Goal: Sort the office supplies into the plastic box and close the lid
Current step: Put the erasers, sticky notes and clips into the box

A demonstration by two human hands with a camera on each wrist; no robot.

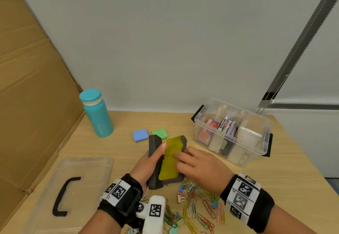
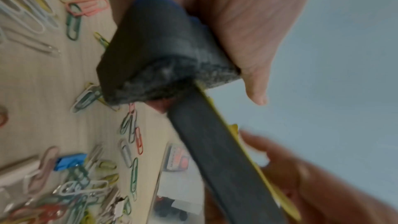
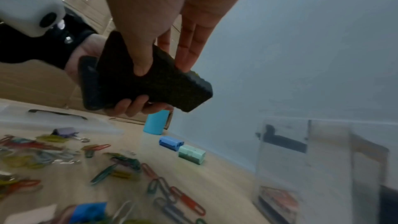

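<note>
the left hand [image 1: 146, 162] has its grip closed round a dark grey foam block [image 1: 154, 153], thumb on the upper face and fingers curled under it, holding it tilted above the table [image 1: 275, 188]. the right hand [image 1: 200, 167] grips a second dark grey foam block [image 3: 155, 81] that lies against the first; its thumb presses the underside and its straight fingers lie on the yellow layer [image 1: 169, 158] on top. both blocks are held in the air just above the near middle of the table.

beneath and nearer, a loose heap of coloured paper clips [image 1: 200, 210] and a few binder clips spreads over the table. just beyond the blocks lie a blue eraser [image 1: 140, 135] and a green eraser [image 1: 160, 133], side by side. the plastic box [image 1: 233, 133] stands open at the far right, already holding supplies in its compartments. its clear lid [image 1: 69, 188] with a black handle lies flat at the near left. a teal bottle [image 1: 96, 112] stands upright at the far left, beside a cardboard sheet [image 1: 33, 96].
</note>
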